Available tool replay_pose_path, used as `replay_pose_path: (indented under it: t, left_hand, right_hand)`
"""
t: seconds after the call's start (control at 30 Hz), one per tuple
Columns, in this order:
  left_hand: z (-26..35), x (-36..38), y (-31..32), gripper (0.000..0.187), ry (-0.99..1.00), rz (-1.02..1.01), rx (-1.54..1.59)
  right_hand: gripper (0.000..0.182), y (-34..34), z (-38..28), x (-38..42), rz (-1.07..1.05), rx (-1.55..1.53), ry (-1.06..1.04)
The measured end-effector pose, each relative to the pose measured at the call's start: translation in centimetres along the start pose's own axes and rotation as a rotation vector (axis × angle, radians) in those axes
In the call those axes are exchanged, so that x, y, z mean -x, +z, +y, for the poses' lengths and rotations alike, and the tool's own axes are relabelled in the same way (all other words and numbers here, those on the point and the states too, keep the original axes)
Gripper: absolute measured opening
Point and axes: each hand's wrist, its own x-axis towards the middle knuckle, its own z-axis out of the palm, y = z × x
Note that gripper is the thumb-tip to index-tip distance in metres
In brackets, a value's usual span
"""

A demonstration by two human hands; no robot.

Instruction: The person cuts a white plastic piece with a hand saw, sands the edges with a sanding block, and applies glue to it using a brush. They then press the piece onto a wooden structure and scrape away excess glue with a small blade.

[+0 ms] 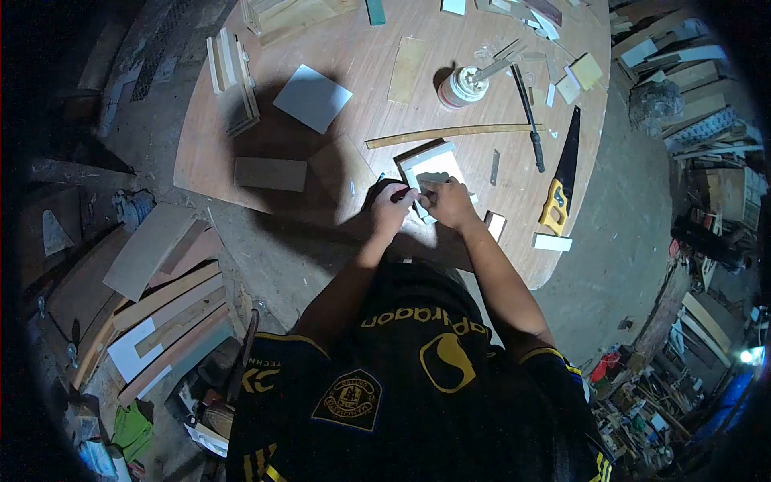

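Observation:
On the near part of the table, a small white box-like frame (411, 170) with raised edges lies slightly turned. My left hand (389, 214) is closed at its near left corner around a small dark red object (402, 195), whose kind I cannot make out. The fingers of my right hand (452, 202) are bent and grip the frame's near edge, close to the left fingertips. Both hands hide part of that edge. Just beyond the frame lies a long thin wooden strip (450, 132).
A handsaw (562, 181), a dark rod-like tool (530, 120) and a metal strip (495, 167) lie to the right. Farther back stands a round tub (462, 88). A white square board (313, 98) and stacked wooden pieces (231, 84) are at left. Boards (161, 313) lean beside the table.

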Motion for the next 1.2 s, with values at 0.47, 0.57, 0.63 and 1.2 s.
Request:
replay_pose_path:
  t: [0.47,0.57,0.63,1.2]
  left_hand:
    - [0.1,0.5,0.5,0.027,0.048,0.055,0.179]
    - [0.0,0.4,0.5,0.028,0.036,0.052,0.189]
    - [0.1,0.5,0.5,0.029,0.035,0.045,0.196]
    - [0.4,0.7,0.0,0.028,0.019,-0.032,0.145]
  right_hand:
    - [0.039,-0.4,-0.2,-0.1,-0.079,-0.044,0.025]
    - [0.039,0.0,0.2,-0.3,-0.181,0.010,0.053]
    - [0.038,0.1,0.1,-0.3,-0.167,0.019,0.055]
    - [0.039,-1.4,-0.7,0.0,-0.146,-0.087,0.063]
